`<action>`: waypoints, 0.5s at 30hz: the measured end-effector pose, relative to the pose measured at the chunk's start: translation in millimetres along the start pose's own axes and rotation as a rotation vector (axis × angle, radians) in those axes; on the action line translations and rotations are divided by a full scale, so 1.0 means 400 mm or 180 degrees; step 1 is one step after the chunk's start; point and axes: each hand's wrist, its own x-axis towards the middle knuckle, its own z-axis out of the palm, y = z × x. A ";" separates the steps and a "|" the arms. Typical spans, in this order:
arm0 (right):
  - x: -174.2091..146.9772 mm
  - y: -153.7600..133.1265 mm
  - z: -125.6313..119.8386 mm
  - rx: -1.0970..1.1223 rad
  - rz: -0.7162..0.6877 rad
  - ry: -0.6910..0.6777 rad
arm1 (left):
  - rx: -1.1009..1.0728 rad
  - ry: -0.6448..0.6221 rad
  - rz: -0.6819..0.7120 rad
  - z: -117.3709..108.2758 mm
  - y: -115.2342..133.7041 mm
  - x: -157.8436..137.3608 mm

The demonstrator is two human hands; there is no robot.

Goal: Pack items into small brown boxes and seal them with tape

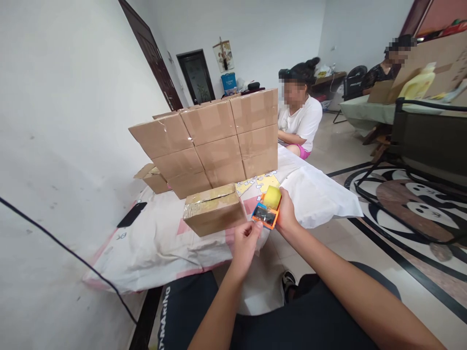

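My right hand (286, 210) is wrapped round a tape dispenser (265, 215) with an orange and blue frame and a yellow tape roll (272, 198). My left hand (248, 238) pinches at the dispenser's front edge, its fingertips closed and touching there. What lies between those fingertips is too small to make out. Just left of the dispenser, a closed cardboard box (215, 214) rests on the cloth-covered table, with shiny tape along its top. Behind it stands a stack of cardboard boxes (219, 138), in rows on top of each other.
A black phone (132, 215) lies on the table cloth (156, 253) at the left. Another small box (153, 179) stands beside the stack. Past the table sits a person in a white shirt (304, 124). A folding chair (430, 141) is at the right, near another person (383, 70).
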 end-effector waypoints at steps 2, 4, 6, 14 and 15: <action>0.003 0.000 0.001 0.0050 -0.0025 0.0018 | -0.0010 -0.0010 -0.0021 -0.006 -0.001 0.001; 0.008 0.001 -0.002 0.0068 -0.0025 -0.0001 | 0.0017 -0.0036 -0.0066 -0.009 0.000 0.001; 0.012 0.003 -0.008 0.0015 -0.0002 -0.0063 | 0.0045 -0.0050 -0.0097 -0.009 0.004 0.000; 0.029 0.012 -0.025 -0.0099 -0.0164 -0.0096 | 0.0338 -0.0128 0.0025 -0.006 0.030 -0.003; 0.031 0.014 -0.026 -0.0116 -0.0193 -0.0097 | 0.0362 -0.0117 0.0042 -0.006 0.031 -0.002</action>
